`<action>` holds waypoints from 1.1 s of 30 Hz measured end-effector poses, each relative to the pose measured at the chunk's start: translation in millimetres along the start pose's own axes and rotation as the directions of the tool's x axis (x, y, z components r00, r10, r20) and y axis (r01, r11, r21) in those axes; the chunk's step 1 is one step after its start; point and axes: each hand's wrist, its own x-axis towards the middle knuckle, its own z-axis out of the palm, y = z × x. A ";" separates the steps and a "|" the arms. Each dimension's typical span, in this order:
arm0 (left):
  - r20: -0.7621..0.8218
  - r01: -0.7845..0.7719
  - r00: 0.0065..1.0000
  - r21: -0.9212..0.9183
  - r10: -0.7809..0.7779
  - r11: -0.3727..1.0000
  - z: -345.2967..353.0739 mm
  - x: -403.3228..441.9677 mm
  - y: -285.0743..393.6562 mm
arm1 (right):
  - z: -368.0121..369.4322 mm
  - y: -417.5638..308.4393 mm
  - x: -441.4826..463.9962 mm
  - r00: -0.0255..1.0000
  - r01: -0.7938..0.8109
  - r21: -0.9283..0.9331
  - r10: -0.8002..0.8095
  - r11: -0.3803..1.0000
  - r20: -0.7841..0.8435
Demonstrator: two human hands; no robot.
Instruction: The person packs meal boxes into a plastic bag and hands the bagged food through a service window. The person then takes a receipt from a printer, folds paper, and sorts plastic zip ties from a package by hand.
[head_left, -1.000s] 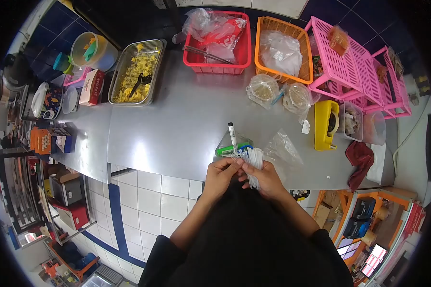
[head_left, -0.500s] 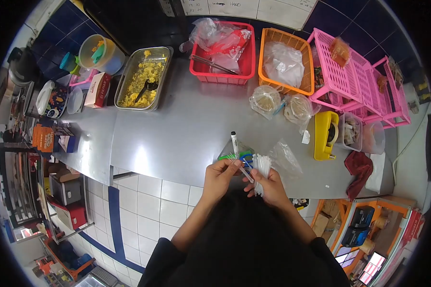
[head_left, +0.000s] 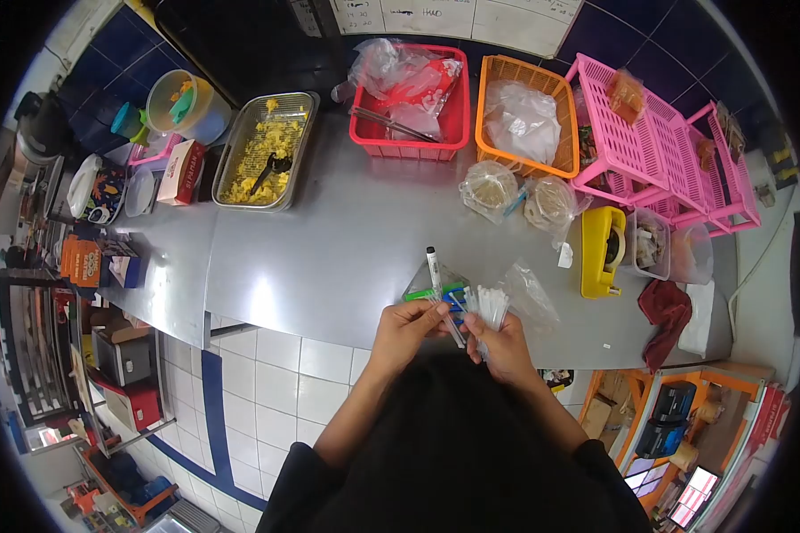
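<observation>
My right hand [head_left: 507, 345] is closed round a bundle of thin, whitish, translucent plastic sticks [head_left: 492, 304], possibly straws. Close beside it, my left hand [head_left: 402, 334] pinches a few similar thin sticks [head_left: 455, 332] between thumb and fingers. Just beyond the hands lie a white marker with a black cap [head_left: 433, 266], a green strip-like item [head_left: 420, 294] and a blue item, partly hidden by the fingers. An empty-looking clear plastic bag [head_left: 533, 300] rests on the steel table right of the bundle.
Along the back stand a tray of yellow food [head_left: 304, 120], a red basket [head_left: 409, 149], an orange basket [head_left: 529, 164] and a pink rack [head_left: 636, 133]. Two tied bags [head_left: 489, 188] and a yellow tape dispenser [head_left: 600, 253] are at right. The table's front edge [head_left: 284, 329] runs near my hands.
The bundle in my right hand has tilted slightly and shifted a little to the right. The sticks in my left hand now point more upright. The camera view has shifted slightly.
</observation>
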 end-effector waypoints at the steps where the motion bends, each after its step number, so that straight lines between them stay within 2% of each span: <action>1: 0.002 -0.001 1.000 0.001 0.001 1.000 1.6 -0.2 -1.6 | 0.3 1.3 0.7 1.000 0.000 -0.040 0.000 0.999 0.009; 3: 0.023 0.044 0.999 0.013 -0.044 0.999 3.6 -0.5 -5.3 | -0.3 3.5 2.2 1.000 0.002 -0.080 -0.001 0.997 0.017; 7: 0.035 0.003 0.999 0.060 -0.005 0.998 6.2 -1.4 -8.6 | -0.9 5.5 2.0 0.999 -0.023 -0.095 0.027 0.995 0.045; 9: 0.051 -0.031 0.998 -0.041 0.033 0.999 7.2 -0.8 -11.5 | 0.5 6.4 1.1 0.998 -0.030 -0.077 0.035 0.997 0.059; 11: 0.008 -0.054 0.998 -0.070 0.055 0.996 7.1 1.3 -13.6 | 3.2 8.0 0.8 0.996 -0.073 0.103 0.078 0.992 -0.042; 13: -0.035 -0.080 0.996 -0.096 0.077 0.992 5.2 5.1 -13.0 | -0.9 9.5 3.0 0.995 -0.046 0.130 0.058 0.990 -0.086; 16: -0.104 -0.030 0.994 -0.144 0.015 0.989 -6.3 14.4 -9.6 | -14.7 15.4 6.4 0.990 -0.027 0.164 0.049 0.986 -0.133; 18: -0.104 0.073 0.993 0.178 -0.055 0.981 -19.5 24.9 -13.0 | -18.7 17.6 6.6 0.989 -0.035 0.172 0.059 0.984 -0.134; 20: -0.109 0.107 0.990 0.204 -0.086 0.973 -25.6 34.8 -13.3 | -19.2 15.0 5.4 0.990 -0.097 0.202 0.115 0.975 -0.081; 25: -0.126 0.191 0.978 0.223 -0.166 0.956 -27.4 47.2 -16.0 | -19.8 13.0 3.4 0.995 -0.091 0.167 0.096 0.982 -0.026; 27: -0.206 0.165 0.976 0.472 -0.074 0.866 -17.6 45.2 -7.2 | -19.4 13.9 3.0 0.996 -0.088 0.178 0.091 0.980 -0.013; 28: -0.207 0.168 0.975 0.475 -0.076 0.864 -15.7 47.8 -9.9 | -18.8 13.8 2.5 0.995 -0.096 0.169 0.100 0.981 -0.017; 30: -0.134 0.002 0.975 0.803 0.177 0.595 -13.7 53.0 -18.1 | -17.4 14.0 1.4 0.993 -0.109 0.163 0.114 0.981 -0.021; 31: -0.133 0.004 0.976 0.804 0.173 0.595 -9.8 50.6 -14.8 | -17.1 13.6 1.1 0.993 -0.117 0.149 0.119 0.982 -0.006; 33: -0.116 -0.018 0.937 0.925 0.328 0.378 -0.7 45.2 -6.5 | -17.6 12.2 -0.7 0.992 -0.121 0.136 0.122 0.983 0.002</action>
